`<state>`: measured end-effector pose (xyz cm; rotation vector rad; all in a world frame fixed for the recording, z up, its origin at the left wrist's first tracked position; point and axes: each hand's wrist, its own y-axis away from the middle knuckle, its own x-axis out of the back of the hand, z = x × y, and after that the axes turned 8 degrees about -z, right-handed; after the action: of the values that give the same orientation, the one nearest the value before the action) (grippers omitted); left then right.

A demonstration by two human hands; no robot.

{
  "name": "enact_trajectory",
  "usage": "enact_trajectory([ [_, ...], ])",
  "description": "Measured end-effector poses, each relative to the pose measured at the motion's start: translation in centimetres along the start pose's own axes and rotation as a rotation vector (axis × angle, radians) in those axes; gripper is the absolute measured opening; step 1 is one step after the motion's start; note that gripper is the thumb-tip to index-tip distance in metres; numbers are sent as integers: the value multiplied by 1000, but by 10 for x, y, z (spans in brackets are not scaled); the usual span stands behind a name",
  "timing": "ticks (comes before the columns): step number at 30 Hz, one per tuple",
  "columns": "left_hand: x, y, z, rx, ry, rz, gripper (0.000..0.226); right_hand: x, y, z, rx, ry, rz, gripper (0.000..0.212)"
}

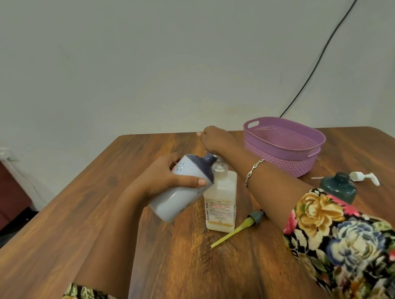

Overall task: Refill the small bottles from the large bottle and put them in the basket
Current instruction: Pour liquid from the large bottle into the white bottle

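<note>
Floral sleeve (pixel 335 233) nearest; left hand (pixel 168 176) grips white bottle (pixel 178 196) tilted above large bottle (pixel 220 205); right hand (pixel 214 139) behind it, curled, grasp unclear.

Hidden and unreadable parts
Fingers of right hand (pixel 215 140) curled out of sight, contents untellable; green bottle (pixel 338 187) half behind floral sleeve (pixel 340 237); pump head (pixel 255 217) partly behind forearm (pixel 270 186); fine print on large bottle (pixel 220 195) too small; white bottle (pixel 178 198) base blurred.
</note>
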<state>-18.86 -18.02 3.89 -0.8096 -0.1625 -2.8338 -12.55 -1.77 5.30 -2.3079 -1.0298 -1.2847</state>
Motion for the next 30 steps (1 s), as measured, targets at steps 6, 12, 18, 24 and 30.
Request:
enact_trajectory([
  [6, -4, -3, -7, 22, 34, -2, 77, -3, 0, 6, -40, 49, -12, 36],
  [12, 0, -1, -4, -14, 41, 26, 79, 6, -5, -4, 41, -94, 20, 35],
  [18, -4, -1, -9, 0, 23, 10, 80, -6, -6, 6, 5, 81, 23, 29],
  [24, -4, -3, -8, 0, 45, 11, 76, -4, -7, 6, 20, 90, 20, 31],
  [30, 1, -2, -3, -21, 31, 9, 74, 3, -11, 1, 67, -18, -5, 29],
])
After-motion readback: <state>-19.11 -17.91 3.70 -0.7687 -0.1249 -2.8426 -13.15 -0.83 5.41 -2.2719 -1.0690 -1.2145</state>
